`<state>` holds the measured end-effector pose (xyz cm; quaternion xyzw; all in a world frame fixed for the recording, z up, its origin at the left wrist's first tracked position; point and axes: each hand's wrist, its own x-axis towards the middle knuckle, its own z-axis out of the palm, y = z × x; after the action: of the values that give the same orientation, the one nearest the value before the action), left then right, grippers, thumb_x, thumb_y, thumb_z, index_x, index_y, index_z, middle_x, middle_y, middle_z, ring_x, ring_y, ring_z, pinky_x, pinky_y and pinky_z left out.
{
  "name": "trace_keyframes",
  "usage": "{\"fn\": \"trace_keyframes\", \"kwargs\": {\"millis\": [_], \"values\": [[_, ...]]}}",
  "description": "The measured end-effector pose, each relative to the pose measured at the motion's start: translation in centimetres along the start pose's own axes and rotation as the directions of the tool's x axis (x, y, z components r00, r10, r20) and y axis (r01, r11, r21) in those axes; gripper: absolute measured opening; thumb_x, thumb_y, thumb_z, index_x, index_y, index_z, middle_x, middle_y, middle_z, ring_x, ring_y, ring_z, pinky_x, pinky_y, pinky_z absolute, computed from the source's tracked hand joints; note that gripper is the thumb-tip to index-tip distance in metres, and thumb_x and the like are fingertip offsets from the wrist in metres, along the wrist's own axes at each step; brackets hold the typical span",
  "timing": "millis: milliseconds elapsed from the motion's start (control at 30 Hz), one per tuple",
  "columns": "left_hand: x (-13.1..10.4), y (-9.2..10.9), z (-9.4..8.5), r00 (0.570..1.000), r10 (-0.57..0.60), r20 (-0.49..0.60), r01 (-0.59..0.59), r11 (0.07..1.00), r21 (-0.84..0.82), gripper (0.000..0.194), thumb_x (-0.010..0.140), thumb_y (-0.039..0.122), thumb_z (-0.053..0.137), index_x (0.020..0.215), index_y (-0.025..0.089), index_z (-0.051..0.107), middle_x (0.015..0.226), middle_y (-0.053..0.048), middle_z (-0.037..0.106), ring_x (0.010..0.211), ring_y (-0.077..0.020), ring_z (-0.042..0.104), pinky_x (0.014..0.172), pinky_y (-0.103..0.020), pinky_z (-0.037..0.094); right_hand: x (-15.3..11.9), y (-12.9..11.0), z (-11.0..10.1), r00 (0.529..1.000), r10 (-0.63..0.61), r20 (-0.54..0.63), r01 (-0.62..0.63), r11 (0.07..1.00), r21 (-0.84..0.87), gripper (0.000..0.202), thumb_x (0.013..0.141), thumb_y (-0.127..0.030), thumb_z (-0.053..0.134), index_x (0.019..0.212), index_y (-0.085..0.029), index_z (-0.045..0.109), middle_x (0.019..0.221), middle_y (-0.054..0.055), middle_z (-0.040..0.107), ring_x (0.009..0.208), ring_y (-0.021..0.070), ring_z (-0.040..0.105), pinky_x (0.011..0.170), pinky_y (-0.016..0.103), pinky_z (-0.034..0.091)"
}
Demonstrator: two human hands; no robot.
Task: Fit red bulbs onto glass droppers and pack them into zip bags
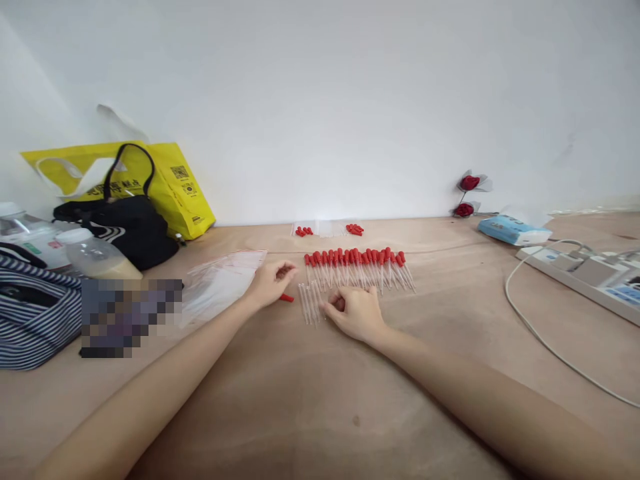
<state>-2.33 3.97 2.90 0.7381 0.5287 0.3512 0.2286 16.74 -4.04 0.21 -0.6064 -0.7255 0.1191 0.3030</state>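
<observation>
My left hand (270, 285) has its fingers curled together, just left of the loose glass tubes; anything between the fingertips is too small to make out. Beside its lower edge lies a red rubber bulb (287, 298). Several clear glass tubes (310, 303) lie side by side between my hands. My right hand (357, 312) is closed, its thumb and finger at the right end of those tubes; what it grips is hidden. Behind it stretches a row of droppers (355, 259), clear tubes with red bulbs, their tips pointing toward me.
Clear plastic bags (220, 283) lie left of my left hand. Small bags with red bulbs (355, 229) rest near the wall. A yellow bag (185, 200), a black bag (135, 230) and bottles (100, 257) stand left. At right are tissues (515, 230) and a power strip (575, 273) with a cable.
</observation>
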Motion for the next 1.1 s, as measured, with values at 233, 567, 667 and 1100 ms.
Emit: {"fn": "trace_keyframes", "kwargs": {"millis": [233, 567, 667, 1100], "values": [[-4.6, -0.6, -1.7, 0.835, 0.485, 0.260, -0.548, 0.775, 0.316, 0.022, 0.084, 0.027, 0.042, 0.093, 0.017, 0.059, 0.095, -0.008, 0.059, 0.088, -0.0181, 0.053, 0.080, -0.032, 0.043, 0.9, -1.7, 0.8, 0.996, 0.075, 0.037, -0.068, 0.984, -0.166, 0.019, 0.074, -0.031, 0.046, 0.073, -0.018, 0.060, 0.074, 0.004, 0.064, 0.077, 0.0193, 0.055, 0.076, 0.038, 0.021], [-4.3, -1.9, -0.9, 0.881, 0.425, 0.210, -0.473, 0.806, 0.356, 0.016, 0.083, 0.018, 0.040, 0.077, 0.016, 0.054, 0.083, -0.005, 0.059, 0.081, -0.0180, 0.054, 0.076, -0.033, 0.043, 1.5, -2.9, 0.7, 0.995, 0.019, 0.094, 0.028, 0.883, -0.469, 0.025, 0.076, -0.021, 0.041, 0.082, -0.007, 0.060, 0.080, 0.017, 0.062, 0.082, 0.0278, 0.053, 0.078, 0.045, 0.024], [-4.5, -1.9, -0.8, 0.913, 0.375, 0.159, -0.408, 0.838, 0.363, 0.012, 0.082, 0.020, 0.042, 0.079, 0.017, 0.053, 0.079, -0.004, 0.060, 0.076, -0.0179, 0.055, 0.071, -0.032, 0.044, 0.9, -1.9, 0.5, 0.998, -0.049, 0.038, 0.061, 0.896, -0.439, 0.024, 0.079, -0.022, 0.037, 0.082, -0.009, 0.057, 0.082, 0.016, 0.061, 0.082, 0.0275, 0.053, 0.075, 0.044, 0.026], [-5.6, -0.1, 0.9, 0.848, 0.530, -0.016, -0.501, 0.811, 0.303, 0.017, 0.083, 0.023, 0.045, 0.095, 0.017, 0.056, 0.089, -0.006, 0.063, 0.083, -0.0171, 0.057, 0.075, -0.031, 0.045, -2.0, 5.8, -2.4, 0.891, -0.370, -0.263, 0.380, 0.925, -0.012, 0.025, 0.083, -0.014, 0.037, 0.103, -0.017, 0.052, 0.072, 0.003, 0.060, 0.067, 0.0145, 0.054, 0.075, 0.032, 0.034]]}}
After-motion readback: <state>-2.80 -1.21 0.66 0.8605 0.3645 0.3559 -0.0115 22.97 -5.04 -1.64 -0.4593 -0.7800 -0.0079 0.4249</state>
